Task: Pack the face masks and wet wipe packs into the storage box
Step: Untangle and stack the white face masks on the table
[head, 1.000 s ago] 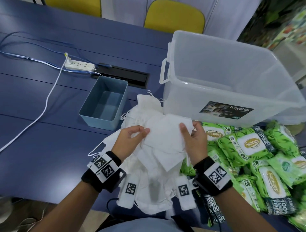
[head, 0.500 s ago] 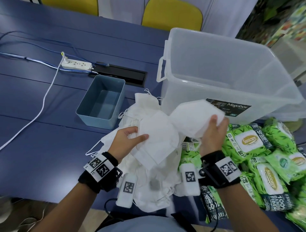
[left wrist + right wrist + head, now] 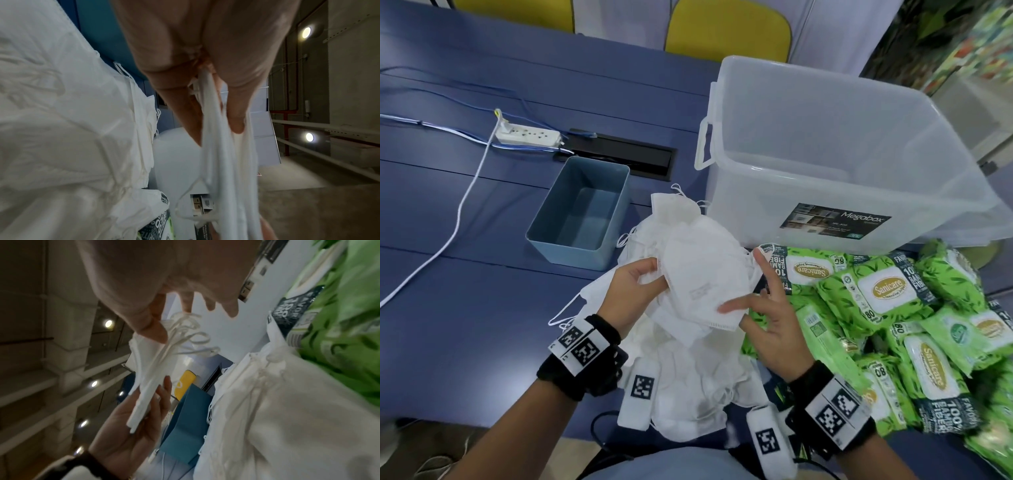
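My left hand (image 3: 655, 279) pinches a thin stack of folded white face masks (image 3: 702, 284) by its left edge, above the loose mask pile (image 3: 688, 383). In the left wrist view the thumb and fingers (image 3: 185, 105) clamp the masks (image 3: 226, 154). My right hand (image 3: 753, 291) is spread, with its thumb on the stack's lower edge and the index finger raised. In the right wrist view that thumb presses the masks (image 3: 148, 378) and the other fingers stay straight. Green wet wipe packs (image 3: 887, 291) lie heaped on the right. The clear storage box (image 3: 753, 192) stands behind them.
A small blue bin (image 3: 571, 250) sits left of the mask pile. Behind it are a black table hatch (image 3: 619, 157) and a white power strip (image 3: 527, 135) with cables running left. Two yellow chairs (image 3: 726, 31) stand past the far table edge.
The right hand, which held one mask up in front of the box, has come back down to the left hand's masks and now only touches them. The left hand stayed put.
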`<action>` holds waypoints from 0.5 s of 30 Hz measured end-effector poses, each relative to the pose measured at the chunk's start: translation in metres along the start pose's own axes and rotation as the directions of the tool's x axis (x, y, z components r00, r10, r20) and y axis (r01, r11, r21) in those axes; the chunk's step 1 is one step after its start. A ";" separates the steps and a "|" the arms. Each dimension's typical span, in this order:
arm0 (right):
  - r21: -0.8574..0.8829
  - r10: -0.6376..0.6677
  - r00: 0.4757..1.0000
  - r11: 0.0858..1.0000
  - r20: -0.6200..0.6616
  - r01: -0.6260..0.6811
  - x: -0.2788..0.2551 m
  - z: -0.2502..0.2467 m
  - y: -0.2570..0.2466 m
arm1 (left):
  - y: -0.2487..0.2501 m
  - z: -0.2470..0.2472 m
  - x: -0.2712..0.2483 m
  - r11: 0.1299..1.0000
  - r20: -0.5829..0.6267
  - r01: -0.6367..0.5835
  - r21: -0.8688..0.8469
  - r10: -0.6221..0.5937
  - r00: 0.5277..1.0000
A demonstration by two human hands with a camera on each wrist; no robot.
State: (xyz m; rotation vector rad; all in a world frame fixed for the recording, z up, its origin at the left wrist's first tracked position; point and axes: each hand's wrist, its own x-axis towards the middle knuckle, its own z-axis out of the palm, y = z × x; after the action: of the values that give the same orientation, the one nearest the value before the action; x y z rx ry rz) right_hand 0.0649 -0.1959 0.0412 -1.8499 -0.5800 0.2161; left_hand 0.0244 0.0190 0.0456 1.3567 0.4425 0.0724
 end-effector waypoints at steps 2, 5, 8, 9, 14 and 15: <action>0.147 0.084 0.996 0.985 0.038 -0.089 0.001 -0.004 -0.002 | -0.002 -0.001 0.002 1.000 -0.017 0.000 0.016 0.000 1.000; 0.302 0.277 0.960 0.919 -0.034 -0.255 0.010 -0.002 -0.004 | -0.004 0.003 0.002 0.998 -0.008 -0.010 0.060 0.010 1.000; 0.365 0.419 0.885 0.871 -0.203 -0.329 0.023 0.004 0.001 | -0.004 0.009 0.001 0.997 0.038 -0.044 0.057 0.042 0.998; 0.402 0.448 0.868 0.851 -0.214 -0.340 0.027 0.002 0.001 | -0.005 0.010 0.001 0.997 0.041 -0.063 0.047 0.061 0.997; 0.607 0.520 0.824 0.736 -0.224 -0.300 0.034 -0.031 0.008 | -0.007 0.002 0.004 0.992 0.004 -0.060 0.109 0.060 0.998; 0.651 0.488 0.846 0.718 -0.216 -0.248 0.034 -0.038 0.005 | -0.010 -0.001 0.005 0.991 0.007 -0.053 0.124 0.052 0.999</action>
State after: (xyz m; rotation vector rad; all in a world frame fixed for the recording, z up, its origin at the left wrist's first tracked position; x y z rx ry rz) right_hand 0.1116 -0.2119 0.0540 -1.2985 0.1533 0.2716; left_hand 0.0268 0.0194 0.0347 1.4906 0.4140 0.0871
